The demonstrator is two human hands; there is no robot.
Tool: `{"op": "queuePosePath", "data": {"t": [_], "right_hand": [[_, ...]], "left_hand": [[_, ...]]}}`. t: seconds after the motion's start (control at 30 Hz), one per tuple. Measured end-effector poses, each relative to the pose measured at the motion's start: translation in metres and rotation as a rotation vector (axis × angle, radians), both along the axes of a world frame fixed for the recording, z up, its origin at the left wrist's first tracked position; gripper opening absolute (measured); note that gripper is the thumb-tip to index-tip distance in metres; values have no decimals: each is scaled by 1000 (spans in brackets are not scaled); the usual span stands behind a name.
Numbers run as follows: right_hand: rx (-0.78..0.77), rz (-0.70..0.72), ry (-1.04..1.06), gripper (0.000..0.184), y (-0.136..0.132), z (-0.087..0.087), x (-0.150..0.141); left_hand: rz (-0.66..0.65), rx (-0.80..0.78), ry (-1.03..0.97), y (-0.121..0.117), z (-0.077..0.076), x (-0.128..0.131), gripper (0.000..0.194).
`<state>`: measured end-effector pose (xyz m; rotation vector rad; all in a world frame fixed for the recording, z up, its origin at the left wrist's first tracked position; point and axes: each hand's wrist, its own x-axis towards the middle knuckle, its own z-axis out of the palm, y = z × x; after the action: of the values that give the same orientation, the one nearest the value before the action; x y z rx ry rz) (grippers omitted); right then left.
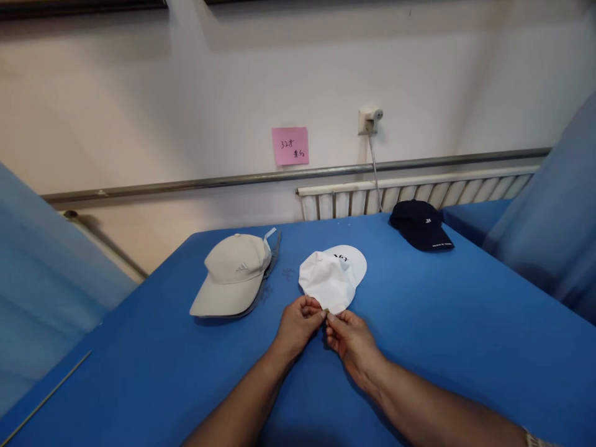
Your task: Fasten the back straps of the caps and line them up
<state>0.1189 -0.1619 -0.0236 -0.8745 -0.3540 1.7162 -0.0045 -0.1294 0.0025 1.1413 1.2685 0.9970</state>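
A white cap lies in the middle of the blue table, its brim pointing away from me. My left hand and my right hand meet at its near back edge. Both pinch the cap's rear strap there with closed fingers, thumbs on top. A small brownish buckle shows between the fingertips.
A beige cap rests to the left, on top of a grey one whose edge shows underneath. A black cap sits at the far right edge. Behind the table are a radiator, a wall plug with cable and a pink note.
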Motion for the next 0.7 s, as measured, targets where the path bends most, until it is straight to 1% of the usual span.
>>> {"op": "queuePosePath", "data": {"t": [0.23, 0.43, 0.7], "right_hand": [[5, -6, -1, 42, 0, 1, -1], [24, -4, 7, 39, -1, 0, -1], [24, -14, -3, 42, 0, 1, -1]], "left_hand": [[-13, -2, 1, 1, 0, -1, 28], [-6, -10, 2, 1, 0, 0, 28], [-16, -3, -7, 0, 2, 0, 28]]}}
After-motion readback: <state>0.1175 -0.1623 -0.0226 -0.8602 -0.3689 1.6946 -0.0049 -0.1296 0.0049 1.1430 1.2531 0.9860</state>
